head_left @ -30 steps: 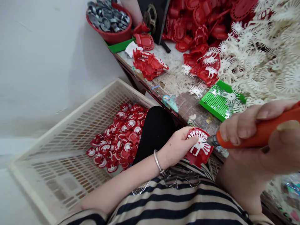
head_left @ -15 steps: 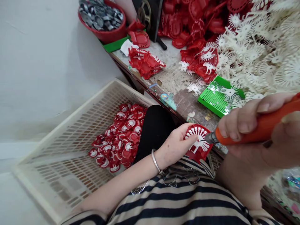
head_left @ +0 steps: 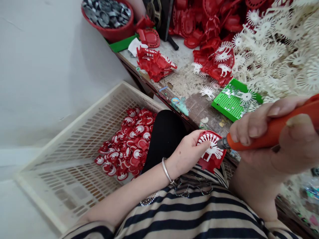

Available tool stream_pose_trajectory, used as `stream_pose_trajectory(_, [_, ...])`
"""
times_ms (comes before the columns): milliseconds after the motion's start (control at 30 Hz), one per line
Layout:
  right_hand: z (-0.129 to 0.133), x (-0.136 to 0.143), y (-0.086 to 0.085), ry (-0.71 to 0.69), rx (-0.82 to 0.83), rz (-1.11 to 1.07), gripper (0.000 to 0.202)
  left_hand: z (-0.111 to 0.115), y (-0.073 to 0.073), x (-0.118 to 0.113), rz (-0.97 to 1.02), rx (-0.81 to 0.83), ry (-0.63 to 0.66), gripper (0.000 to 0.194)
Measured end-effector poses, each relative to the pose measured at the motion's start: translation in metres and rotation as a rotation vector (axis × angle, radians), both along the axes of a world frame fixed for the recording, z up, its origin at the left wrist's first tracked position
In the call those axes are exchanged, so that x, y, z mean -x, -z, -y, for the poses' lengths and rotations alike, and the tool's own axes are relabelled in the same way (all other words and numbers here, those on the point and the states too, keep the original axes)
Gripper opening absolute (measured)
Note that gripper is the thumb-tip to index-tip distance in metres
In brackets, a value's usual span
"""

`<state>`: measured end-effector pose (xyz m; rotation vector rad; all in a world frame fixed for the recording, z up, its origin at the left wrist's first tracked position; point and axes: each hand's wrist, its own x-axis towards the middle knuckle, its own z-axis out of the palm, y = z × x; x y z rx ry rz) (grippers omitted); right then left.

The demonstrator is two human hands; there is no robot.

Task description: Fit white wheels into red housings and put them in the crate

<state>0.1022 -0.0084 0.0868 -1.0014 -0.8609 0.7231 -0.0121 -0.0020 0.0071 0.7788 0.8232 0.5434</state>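
Observation:
My left hand (head_left: 189, 151) grips a red plastic part (head_left: 210, 165) by its left edge, thumb on top. A white spoked plastic piece (head_left: 214, 152) lies on the red part's face. My right hand (head_left: 269, 139) is wrapped round an orange electric screwdriver (head_left: 259, 143), large and close to the camera. Its grey nose points left, with the bit at the centre of the white piece. Whether a screw sits under the tip is too small to tell. Beyond the screwdriver, a green perforated tray (head_left: 229, 104) holds small shiny bits and a white spoked piece.
At lower left stands a cream plastic crate (head_left: 72, 132) with many red-and-white assemblies (head_left: 129, 146). The worktable (head_left: 184, 79) carries heaps of red parts (head_left: 196, 23) and white spoked pieces (head_left: 281, 53). A red tub (head_left: 112, 31) of metal rings is at the back left, by the wall.
The screwdriver and my right hand have shifted very slightly left and up. My left hand still holds the red part in nearly the same place. The camera view has moved slightly.

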Motion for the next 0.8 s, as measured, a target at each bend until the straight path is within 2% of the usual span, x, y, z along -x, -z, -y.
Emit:
stream_pose_trajectory(467, [-0.0011, 0.0062, -0.0042, 0.002, 0.015, 0.052, 0.039, -0.0028, -0.0027, -0.0023, 0.052, 0.087, -0.031, 0.013])
stream_pose_trajectory(633, [-0.0021, 0.0069, -0.0049, -0.063, 0.013, 0.049, 0.041, -0.004, -0.0004, -0.0014, 0.085, 0.075, -0.024, 0.009])
stream_pose_trajectory(800, [-0.0038, 0.0064, -0.0036, -0.029, 0.038, 0.032, 0.04, -0.0043, -0.0004, -0.0013, 0.074, 0.076, -0.031, 0.009])
